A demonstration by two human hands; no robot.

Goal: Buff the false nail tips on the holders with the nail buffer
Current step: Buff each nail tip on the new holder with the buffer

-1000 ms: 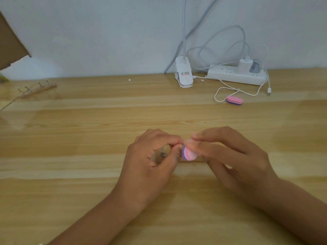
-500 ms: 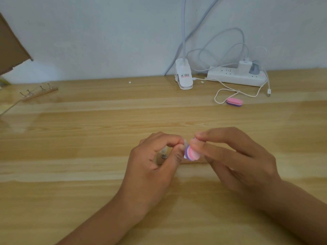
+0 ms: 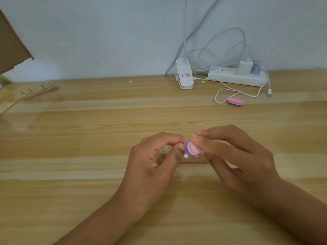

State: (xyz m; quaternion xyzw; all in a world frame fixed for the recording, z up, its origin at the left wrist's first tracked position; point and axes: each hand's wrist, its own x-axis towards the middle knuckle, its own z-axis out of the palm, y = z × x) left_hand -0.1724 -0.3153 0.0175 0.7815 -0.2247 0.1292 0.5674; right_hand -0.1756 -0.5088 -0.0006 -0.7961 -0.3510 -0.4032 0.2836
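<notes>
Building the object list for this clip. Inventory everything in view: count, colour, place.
table: 1, light wood, fills lower frame
nail buffer: 1, pink and purple, in right hand
spare buffer: 1, pink and purple, on table, far right
near holder: 1, wood strip, under the hands, mostly hidden
far holder: 1, wood, four metal pegs, far left
clip lamp: 1, white, back of table
power strip: 1, white, right of lamp
cables: white, looped, count unclear
cardboard: 1, brown, top left
left hand: pinches a peg on near holder
right hand: pinches nail buffer
</notes>
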